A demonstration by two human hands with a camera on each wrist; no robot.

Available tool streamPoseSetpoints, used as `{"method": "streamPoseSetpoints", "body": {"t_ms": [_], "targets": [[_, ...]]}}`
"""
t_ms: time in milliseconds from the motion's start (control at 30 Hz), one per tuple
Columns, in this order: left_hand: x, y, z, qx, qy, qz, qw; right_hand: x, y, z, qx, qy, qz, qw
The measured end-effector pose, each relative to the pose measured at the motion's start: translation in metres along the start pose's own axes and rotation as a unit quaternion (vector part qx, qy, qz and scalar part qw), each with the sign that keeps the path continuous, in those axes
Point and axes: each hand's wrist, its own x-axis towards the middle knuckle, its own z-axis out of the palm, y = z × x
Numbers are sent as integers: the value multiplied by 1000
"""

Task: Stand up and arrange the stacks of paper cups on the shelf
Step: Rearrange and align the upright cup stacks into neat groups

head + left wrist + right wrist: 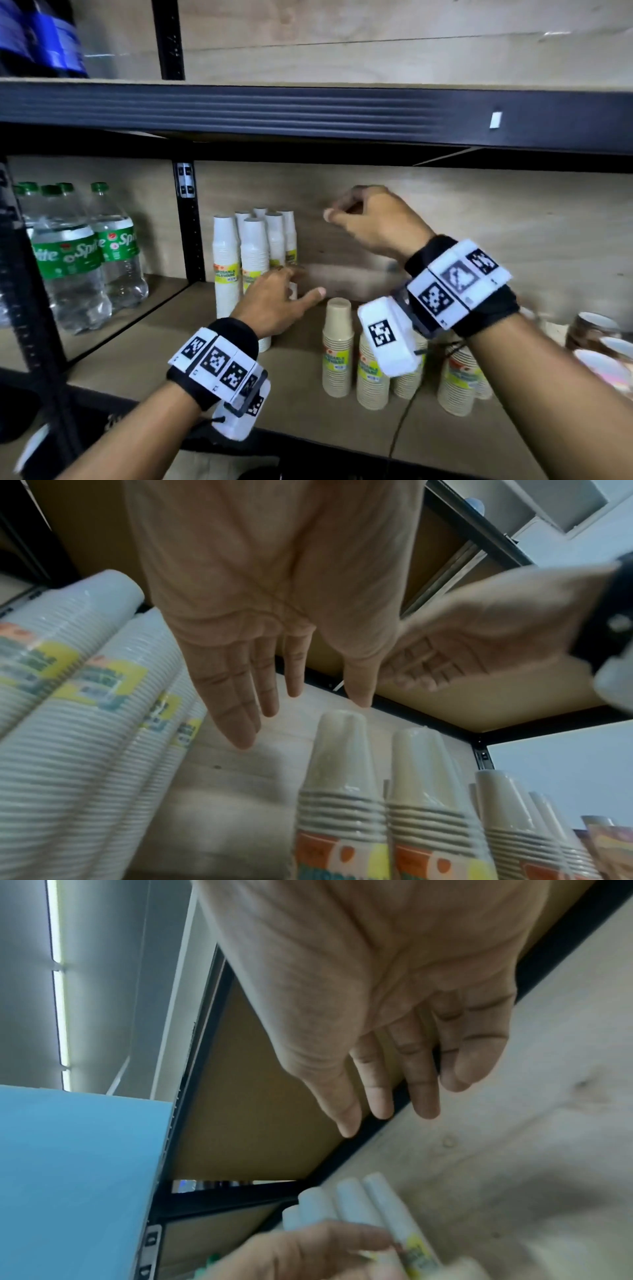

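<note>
Several tall white cup stacks (253, 246) stand upright at the back left of the shelf board (154, 346). Shorter beige cup stacks (337, 346) stand in a row nearer the front, toward the right. My left hand (294, 287) reaches in low beside the white stacks (68, 696), fingers straight and holding nothing (274, 691); whether it touches them I cannot tell. My right hand (346, 214) hovers higher, above the beige stacks (342, 791), fingers loosely bent and empty (394, 1091). The white stack tops (359, 1202) show below it in the right wrist view.
Sprite bottles (85, 260) fill the bay to the left, behind a black upright post (188, 222). The black beam of the upper shelf (308, 113) hangs close overhead. Patterned cups (596, 339) lie at the far right. A thin cable (400, 428) drops over the front edge.
</note>
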Motion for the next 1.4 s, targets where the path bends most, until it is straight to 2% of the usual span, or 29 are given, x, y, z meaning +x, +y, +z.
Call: {"method": "streamPoseSetpoints", "body": {"t_ms": [100,200,400,633,833,1400], "targets": [[-5,4,17,-20,-29,3,999,-28,39,10,-71,-20,33,997],[-6,9,27,-35,-31,23,999,-48,64,20,-116,-46,63,990],[-4,18,39,-36,-20,42,998,-69,90,38,-160,-64,64,983],[-6,22,59,-53,22,4,998,-80,108,53,-137,-9,46,989],[-17,13,73,-93,56,13,994,-91,116,65,-104,39,55,992],[-30,11,87,-141,73,15,987,-98,113,79,-64,81,96,990]]}}
